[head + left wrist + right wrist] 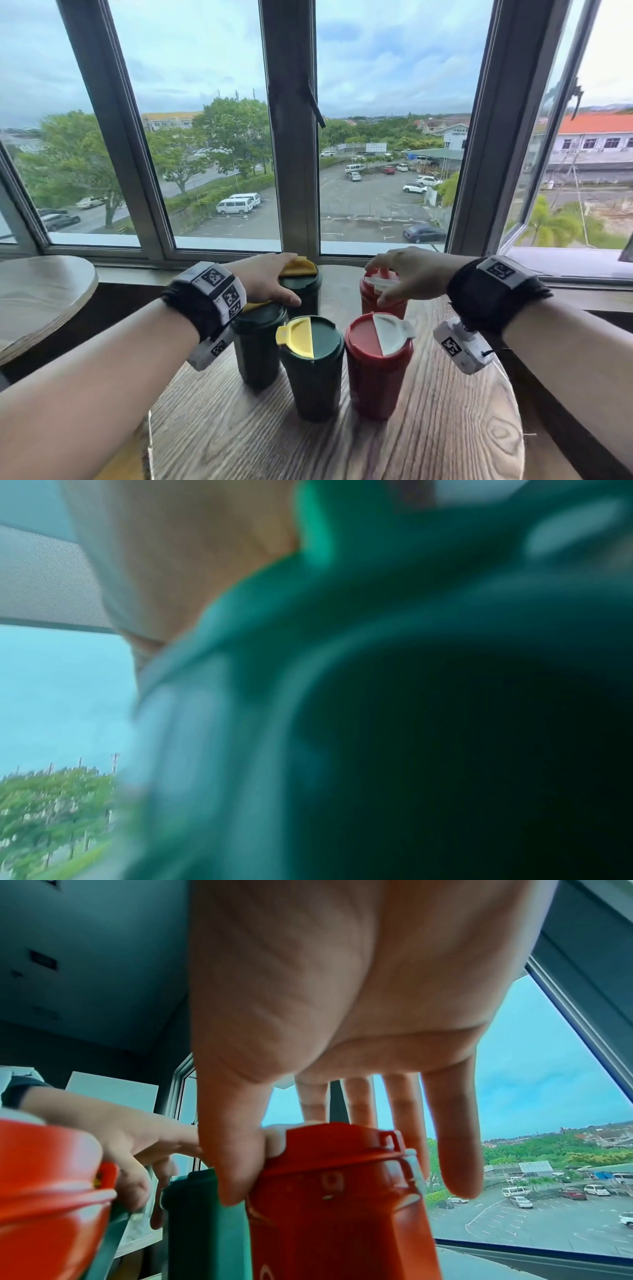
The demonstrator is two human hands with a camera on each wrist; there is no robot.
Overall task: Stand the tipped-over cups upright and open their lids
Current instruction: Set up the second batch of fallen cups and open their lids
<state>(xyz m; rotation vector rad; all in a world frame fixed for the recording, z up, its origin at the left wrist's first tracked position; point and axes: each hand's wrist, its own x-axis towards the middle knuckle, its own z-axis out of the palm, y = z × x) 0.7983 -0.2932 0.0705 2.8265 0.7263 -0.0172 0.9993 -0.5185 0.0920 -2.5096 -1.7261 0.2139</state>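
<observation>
Five cups stand upright on the round wooden table [445, 428]. My left hand [289, 279] grips the top of the far green cup [305, 294], fingers over its raised yellow flap [299, 267], thumb at the near rim. My right hand [376, 284] arches over the far red cup [383, 305], holding its lid between thumb and fingers by the white flap [382, 282]. The right wrist view shows that thumb [232, 1177] pressed on the red lid [342, 1150]. The left wrist view is a blur of green lid [377, 696]. Nearer stand a green cup [313, 383], a red cup [376, 380] and a green cup [257, 353] under my left wrist.
A second round table [44, 291] stands at the left. Behind the cups run the sill and window frame [291, 171]. A window sash [548, 171] at the right is swung open. Bare wood lies in front of the cups.
</observation>
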